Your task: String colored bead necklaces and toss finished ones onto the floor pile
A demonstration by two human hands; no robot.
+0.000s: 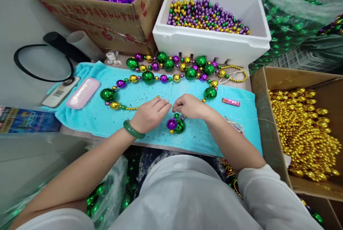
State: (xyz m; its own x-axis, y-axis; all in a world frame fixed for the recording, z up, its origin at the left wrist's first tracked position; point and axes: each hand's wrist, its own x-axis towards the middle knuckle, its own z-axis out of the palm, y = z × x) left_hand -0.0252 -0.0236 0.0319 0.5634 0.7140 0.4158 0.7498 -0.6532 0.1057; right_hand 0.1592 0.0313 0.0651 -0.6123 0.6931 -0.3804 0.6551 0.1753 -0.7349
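Fingers drawn together, the left hand [152, 115] leans toward the right hand [190, 106], whose thumb and forefinger close in a pinch, though whether either grips anything I can't tell! Just below the right hand sits the cluster of glossy green, purple and gold round beads [179, 126], down on the towel. And the long strand of shiny green, gold and purple balls [148, 77] loops beyond both hands, running in behind each. It looks light, limp as a chain, slick on those big balls, likely easy to dent; best taken at the small beads between them! Underneath, a soft turquoise towel [207, 140], sprinkled with dark specks. Behind, a white foam box [209, 42] of mixed beads; at right, a brown cardboard box [265, 115] piled with gold ones!
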